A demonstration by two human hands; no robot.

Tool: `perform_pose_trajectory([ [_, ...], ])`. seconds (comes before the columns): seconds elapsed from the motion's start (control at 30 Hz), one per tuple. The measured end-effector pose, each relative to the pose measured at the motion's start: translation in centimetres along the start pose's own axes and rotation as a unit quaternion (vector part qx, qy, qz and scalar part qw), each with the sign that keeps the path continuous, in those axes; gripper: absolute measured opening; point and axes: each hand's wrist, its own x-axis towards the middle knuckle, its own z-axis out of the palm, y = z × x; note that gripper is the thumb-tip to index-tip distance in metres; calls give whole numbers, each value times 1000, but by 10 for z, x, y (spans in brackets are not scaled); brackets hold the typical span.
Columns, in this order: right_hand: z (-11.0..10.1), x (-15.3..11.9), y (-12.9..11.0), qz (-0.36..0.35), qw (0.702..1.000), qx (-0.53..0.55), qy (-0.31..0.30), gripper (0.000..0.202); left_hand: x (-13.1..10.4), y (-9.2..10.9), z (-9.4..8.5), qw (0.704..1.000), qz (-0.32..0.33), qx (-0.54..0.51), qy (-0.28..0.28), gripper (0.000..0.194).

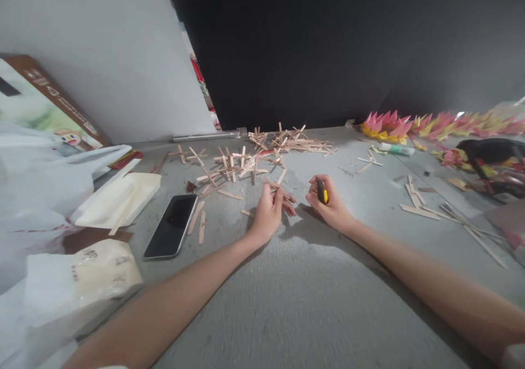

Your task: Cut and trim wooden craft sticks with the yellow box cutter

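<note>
My left hand (266, 218) is closed in a pinch on a wooden craft stick (270, 183), whose end sticks out above the thumb. The other fingers reach toward the right, partly blurred. Just to its right, my right hand (334, 209) is wrapped around a black and yellow utility knife (320, 189); its blade cannot be made out. A small gap separates the two hands. Beyond my left hand lies a pile of wooden craft sticks (309, 145), with several crossed-stick pieces (228, 163) standing in front of it.
On the left are a phone (171, 227), loose sticks (202, 227), a cream paper tray (137, 197), a wrapped packet (106, 268) and plastic bags (36, 188). Pink and yellow folded-paper pieces (385, 126), a glue stick (397, 149) and cut sticks (420, 210) lie on the right.
</note>
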Motion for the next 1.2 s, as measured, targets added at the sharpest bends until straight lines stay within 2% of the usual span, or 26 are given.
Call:
perform_pose_trajectory([
  [0.2, 0, -3, -10, 54, 996, 43, -60, 33, 1, -2, -2, 1000, -8, 12, 14, 43],
  [0.4, 7, 0, -28, 111, 989, -40, -88, 26, -1, -1, -3, 999, -21, 22, 17, 48],
  [0.63, 15, -5, -44, 190, 975, -33, -114, 34, -2, 0, 1, 999, -39, 8, 8, 46],
  [1.2, 17, -3, -44, 253, 957, 17, -140, 32, -5, 0, -1, 994, -30, 98, -24, 39],
])
